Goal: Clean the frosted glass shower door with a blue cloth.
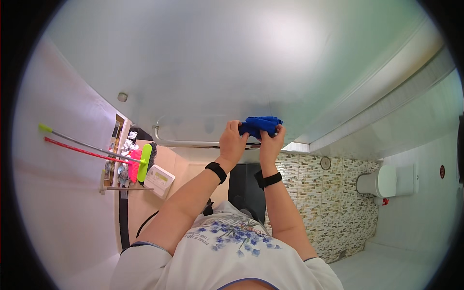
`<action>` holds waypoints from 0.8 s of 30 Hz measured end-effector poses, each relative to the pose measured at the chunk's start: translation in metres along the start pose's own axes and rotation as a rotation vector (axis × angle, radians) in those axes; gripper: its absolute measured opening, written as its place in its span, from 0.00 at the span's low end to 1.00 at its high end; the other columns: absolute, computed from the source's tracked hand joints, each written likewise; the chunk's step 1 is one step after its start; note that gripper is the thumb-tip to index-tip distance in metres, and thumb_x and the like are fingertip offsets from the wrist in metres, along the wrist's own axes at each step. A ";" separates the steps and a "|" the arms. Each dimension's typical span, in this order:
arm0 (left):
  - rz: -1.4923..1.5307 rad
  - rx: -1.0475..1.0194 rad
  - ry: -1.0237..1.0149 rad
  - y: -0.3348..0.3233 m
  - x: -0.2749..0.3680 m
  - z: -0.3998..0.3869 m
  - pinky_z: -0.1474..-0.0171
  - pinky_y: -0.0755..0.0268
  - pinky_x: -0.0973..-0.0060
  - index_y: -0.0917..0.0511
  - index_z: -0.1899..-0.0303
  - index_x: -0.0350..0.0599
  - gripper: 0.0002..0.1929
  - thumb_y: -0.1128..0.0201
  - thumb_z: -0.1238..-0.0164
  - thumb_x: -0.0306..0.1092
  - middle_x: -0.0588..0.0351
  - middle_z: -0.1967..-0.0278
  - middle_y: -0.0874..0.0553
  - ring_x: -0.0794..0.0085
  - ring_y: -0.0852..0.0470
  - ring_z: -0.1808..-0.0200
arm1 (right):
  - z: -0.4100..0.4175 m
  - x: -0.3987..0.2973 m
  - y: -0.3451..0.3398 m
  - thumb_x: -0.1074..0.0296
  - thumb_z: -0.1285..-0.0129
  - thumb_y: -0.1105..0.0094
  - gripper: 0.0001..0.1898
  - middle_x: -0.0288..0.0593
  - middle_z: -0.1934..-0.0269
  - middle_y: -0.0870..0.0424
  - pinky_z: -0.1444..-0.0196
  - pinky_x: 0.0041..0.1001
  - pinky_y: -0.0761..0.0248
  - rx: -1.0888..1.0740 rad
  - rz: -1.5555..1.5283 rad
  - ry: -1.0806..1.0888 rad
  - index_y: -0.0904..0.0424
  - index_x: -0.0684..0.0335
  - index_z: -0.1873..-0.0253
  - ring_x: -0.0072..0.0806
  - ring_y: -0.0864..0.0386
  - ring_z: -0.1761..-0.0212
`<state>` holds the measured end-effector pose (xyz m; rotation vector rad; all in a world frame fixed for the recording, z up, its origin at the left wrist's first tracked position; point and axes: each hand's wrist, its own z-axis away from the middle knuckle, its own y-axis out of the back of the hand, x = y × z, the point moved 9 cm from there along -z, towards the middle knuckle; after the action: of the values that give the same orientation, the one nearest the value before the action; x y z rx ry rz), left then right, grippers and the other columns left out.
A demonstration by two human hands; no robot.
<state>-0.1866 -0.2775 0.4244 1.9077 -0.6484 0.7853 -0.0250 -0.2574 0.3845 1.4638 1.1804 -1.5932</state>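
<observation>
A crumpled blue cloth (261, 125) is held between my two hands, in front of a large frosted glass panel (224, 72). My left hand (233, 140) pinches the cloth's left end between thumb and fingers. The right end is gripped by my right hand (272, 139), its thumb on the lower edge of the cloth. Just behind my hands, a curved metal bar handle (181, 143) runs along the panel's lower part. A black band circles each wrist.
At left, a green broom (145, 163) and a pink broom (135, 166) lean near a white bathroom scale (159, 180). A white toilet (386, 181) stands at right beyond the mosaic-tiled floor (315, 195). A dark mat (248, 188) lies below my hands.
</observation>
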 end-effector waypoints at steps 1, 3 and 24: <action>0.000 0.008 0.005 0.003 -0.002 -0.001 0.58 0.29 0.65 0.31 0.61 0.40 0.17 0.34 0.53 0.26 0.48 0.60 0.26 0.54 0.24 0.60 | 0.001 -0.006 -0.004 0.77 0.47 0.40 0.20 0.49 0.53 0.31 0.63 0.27 0.28 0.004 0.102 0.074 0.36 0.69 0.49 0.33 0.27 0.57; 0.163 0.069 0.115 0.015 -0.019 -0.001 0.59 0.29 0.65 0.32 0.60 0.39 0.17 0.34 0.51 0.26 0.48 0.63 0.25 0.55 0.23 0.63 | 0.006 -0.015 -0.017 0.77 0.49 0.40 0.21 0.50 0.54 0.30 0.53 0.32 0.32 -0.007 0.203 0.147 0.36 0.69 0.50 0.39 0.28 0.54; 1.182 0.304 0.609 0.135 -0.106 0.006 0.57 0.22 0.64 0.36 0.50 0.34 0.16 0.54 0.29 0.38 0.47 0.54 0.27 0.65 0.23 0.56 | 0.117 -0.085 -0.197 0.74 0.52 0.34 0.28 0.55 0.46 0.37 0.47 0.34 0.34 -0.516 0.318 0.498 0.32 0.64 0.43 0.47 0.32 0.48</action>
<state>-0.3509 -0.3269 0.4186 1.2482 -1.2989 2.1823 -0.2366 -0.3014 0.4995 1.6250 1.4072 -0.6539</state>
